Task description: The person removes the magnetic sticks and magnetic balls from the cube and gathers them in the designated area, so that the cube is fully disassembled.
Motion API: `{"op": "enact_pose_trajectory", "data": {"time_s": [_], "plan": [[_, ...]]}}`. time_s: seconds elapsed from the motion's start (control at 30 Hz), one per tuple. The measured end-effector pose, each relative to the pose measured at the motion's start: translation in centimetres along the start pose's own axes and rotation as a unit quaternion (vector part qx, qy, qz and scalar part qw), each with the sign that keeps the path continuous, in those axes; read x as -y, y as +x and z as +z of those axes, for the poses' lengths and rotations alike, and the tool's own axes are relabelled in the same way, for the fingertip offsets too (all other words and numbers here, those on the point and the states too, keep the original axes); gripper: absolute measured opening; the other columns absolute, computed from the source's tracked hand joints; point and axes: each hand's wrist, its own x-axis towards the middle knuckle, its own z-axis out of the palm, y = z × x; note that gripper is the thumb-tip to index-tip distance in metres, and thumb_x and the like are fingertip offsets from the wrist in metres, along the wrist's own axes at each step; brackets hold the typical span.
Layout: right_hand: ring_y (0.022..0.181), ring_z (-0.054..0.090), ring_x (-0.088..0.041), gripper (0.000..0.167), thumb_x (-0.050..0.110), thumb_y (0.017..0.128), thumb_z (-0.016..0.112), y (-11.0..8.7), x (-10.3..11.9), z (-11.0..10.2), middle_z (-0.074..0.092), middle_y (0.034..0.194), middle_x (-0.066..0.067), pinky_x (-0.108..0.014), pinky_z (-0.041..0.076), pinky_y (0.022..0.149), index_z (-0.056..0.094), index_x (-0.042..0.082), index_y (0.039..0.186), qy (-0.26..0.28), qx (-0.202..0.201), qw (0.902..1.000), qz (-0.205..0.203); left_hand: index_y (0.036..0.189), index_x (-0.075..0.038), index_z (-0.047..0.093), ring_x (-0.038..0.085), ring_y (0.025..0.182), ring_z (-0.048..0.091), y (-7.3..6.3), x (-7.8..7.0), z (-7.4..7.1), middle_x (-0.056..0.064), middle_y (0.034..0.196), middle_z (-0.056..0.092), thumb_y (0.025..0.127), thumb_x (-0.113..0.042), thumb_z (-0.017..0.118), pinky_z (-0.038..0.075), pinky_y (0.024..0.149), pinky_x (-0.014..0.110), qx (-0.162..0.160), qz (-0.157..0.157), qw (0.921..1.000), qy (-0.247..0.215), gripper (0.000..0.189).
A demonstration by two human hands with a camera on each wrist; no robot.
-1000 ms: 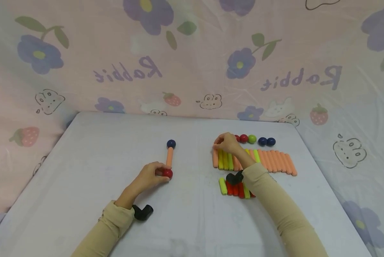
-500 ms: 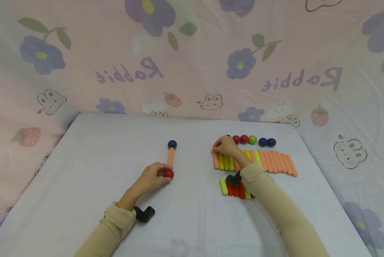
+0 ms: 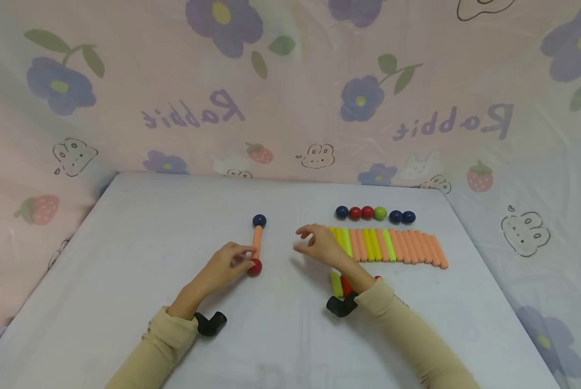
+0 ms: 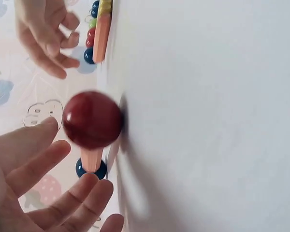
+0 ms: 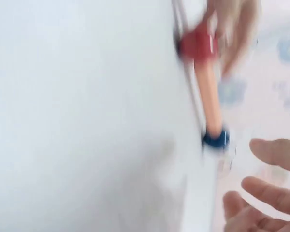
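A peach stick [image 3: 257, 240] lies on the table between a dark blue ball [image 3: 259, 220] at its far end and a red ball [image 3: 255, 267] at its near end. My left hand [image 3: 224, 266] is beside the red ball. In the left wrist view its fingers are spread near the red ball [image 4: 93, 119], not wrapped round it; whether the thumb touches it I cannot tell. My right hand [image 3: 319, 244] hovers left of a row of sticks [image 3: 407, 246], fingers apart and holding nothing. It hides the row's left end. The right wrist view is blurred.
Behind the row sit several balls [image 3: 367, 212] in dark blue, red and green. Shorter sticks [image 3: 337, 284], yellow-green and red, lie in front, partly hidden by the right wrist and its black camera mount [image 3: 341, 305]. A patterned cloth [image 3: 281, 108] hangs behind the table.
My right hand has moved left and nearer from the stick row's left end, its fingers parting and uncovering the dark blue ball behind. My left hand's fingers have loosened slightly at the red ball.
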Motion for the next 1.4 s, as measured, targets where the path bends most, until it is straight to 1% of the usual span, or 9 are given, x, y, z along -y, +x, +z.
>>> {"op": "enact_pose_trajectory", "data": {"time_s": [0.13,0.23,0.33,0.47,0.63,0.8,0.93,1.2,1.4], "plan": [[0.082,0.058,-0.015,0.043,0.021,0.085,0.074,-1.6,1.8,2.7,0.067,0.107,-0.014,-0.017,0.049,0.070,0.060,0.004,0.122,0.043,0.034,0.9980,-0.032,0.124,-0.003,0.062,0.033,0.105,0.059,0.9,0.4,-1.2,0.021,0.116,0.061,0.092,-0.014,0.063,0.051,0.092,0.050,-0.028,0.002,0.9995,0.016,0.034],[0.079,0.057,-0.013,0.049,0.020,0.083,0.075,-2.4,2.8,4.6,0.066,0.105,-0.014,-0.013,0.047,0.067,0.057,0.003,0.125,0.074,0.048,0.9946,-0.054,0.121,-0.002,0.064,0.037,0.110,0.059,2.2,0.8,-2.0,0.022,0.118,0.060,0.092,-0.012,0.064,0.049,0.095,0.054,-0.050,0.028,0.9980,0.028,0.031],[0.075,0.055,-0.012,0.054,0.017,0.082,0.076,-2.8,3.5,6.5,0.065,0.102,-0.016,-0.012,0.045,0.065,0.052,-0.001,0.126,0.100,0.044,0.9914,-0.072,0.120,0.001,0.063,0.042,0.119,0.054,3.8,1.3,-2.6,0.025,0.125,0.056,0.092,-0.009,0.062,0.045,0.101,0.057,-0.052,0.054,0.9968,0.028,0.030],[0.068,0.052,-0.009,0.057,0.015,0.080,0.078,-2.6,4.1,8.6,0.063,0.098,-0.020,-0.013,0.043,0.061,0.049,-0.008,0.123,0.123,0.007,0.9901,-0.067,0.125,0.001,0.060,0.048,0.133,0.041,6.0,1.6,-2.9,0.029,0.141,0.044,0.095,-0.009,0.058,0.036,0.108,0.063,-0.020,0.060,0.9977,0.025,0.031],[0.070,0.048,-0.010,0.065,0.021,0.077,0.080,-2.0,4.8,9.6,0.061,0.094,-0.019,-0.017,0.041,0.063,0.047,-0.012,0.123,0.127,-0.024,0.9916,-0.011,0.132,-0.003,0.056,0.050,0.142,0.027,7.7,1.6,-2.8,0.028,0.152,0.030,0.097,-0.018,0.057,0.026,0.112,0.066,0.046,0.053,0.9974,0.016,0.038],[0.072,0.046,-0.011,0.059,0.030,0.077,0.080,-1.6,5.5,10.0,0.058,0.086,-0.009,-0.018,0.036,0.061,0.054,-0.006,0.115,0.105,-0.025,0.9936,0.032,0.130,-0.003,0.058,0.051,0.141,0.029,8.3,2.1,-2.5,0.028,0.152,0.033,0.096,-0.022,0.058,0.027,0.112,0.067,0.068,0.061,0.9955,0.021,0.039],[0.069,0.044,-0.010,0.046,0.033,0.079,0.078,-1.4,5.5,10.1,0.054,0.080,-0.003,-0.019,0.034,0.058,0.062,-0.002,0.105,0.070,-0.032,0.9965,0.034,0.129,-0.002,0.058,0.049,0.140,0.033,8.7,2.3,-2.2,0.028,0.149,0.037,0.096,-0.017,0.058,0.028,0.113,0.064,0.070,0.067,0.9951,0.022,0.036],[0.068,0.044,-0.011,0.032,0.024,0.081,0.074,-1.4,5.0,9.4,0.055,0.077,-0.003,-0.019,0.033,0.058,0.066,0.001,0.101,0.042,-0.025,0.9982,0.033,0.125,0.000,0.059,0.043,0.133,0.044,8.6,2.6,-1.6,0.026,0.137,0.051,0.094,-0.014,0.060,0.033,0.113,0.057,0.037,0.084,0.9957,0.012,0.033],[0.072,0.047,-0.013,0.034,0.021,0.080,0.073,-1.6,4.3,8.2,0.058,0.081,-0.006,-0.020,0.036,0.061,0.066,0.000,0.106,0.036,0.004,0.9990,0.024,0.120,-0.002,0.060,0.041,0.117,0.052,7.8,2.9,-2.3,0.027,0.126,0.053,0.092,-0.025,0.064,0.042,0.102,0.056,0.025,0.047,0.9983,0.023,0.037]]}}
